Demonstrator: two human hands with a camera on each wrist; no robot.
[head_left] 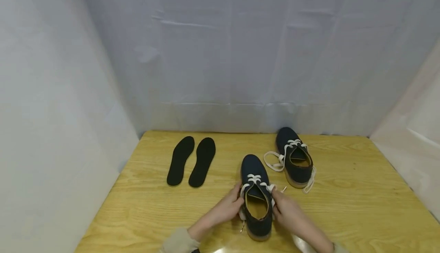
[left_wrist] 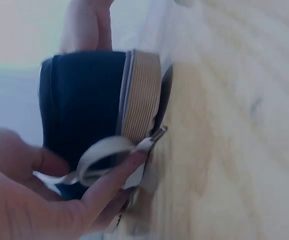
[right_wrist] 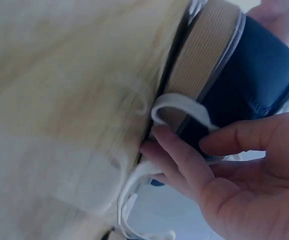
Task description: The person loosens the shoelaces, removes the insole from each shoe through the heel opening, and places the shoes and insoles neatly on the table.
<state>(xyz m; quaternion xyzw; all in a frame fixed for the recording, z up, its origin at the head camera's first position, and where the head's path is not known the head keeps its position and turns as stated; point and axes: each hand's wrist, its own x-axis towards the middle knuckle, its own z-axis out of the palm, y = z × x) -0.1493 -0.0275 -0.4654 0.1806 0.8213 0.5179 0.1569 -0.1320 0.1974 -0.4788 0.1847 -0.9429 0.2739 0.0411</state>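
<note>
A dark navy lace-up shoe (head_left: 254,166) points away from me near the front of the table, its opening facing up and a tan lining inside. My left hand (head_left: 228,206) holds its left side, fingers low by the ribbed sole (left_wrist: 143,95). On the opposite side my right hand (head_left: 288,211) grips the shoe, thumb on the upper and fingers down by the sole. White lace (left_wrist: 102,150) loops around the left fingers, and more lace (right_wrist: 184,104) hangs by the right fingertips. The sole's underside is hidden.
A matching shoe (head_left: 285,136) stands behind to the right, its white laces spread loose beside it. Two black insoles (head_left: 180,162) (head_left: 203,163) lie side by side at the back left. Pale sheeting (head_left: 230,54) walls the wooden table (head_left: 137,207) at the back and sides.
</note>
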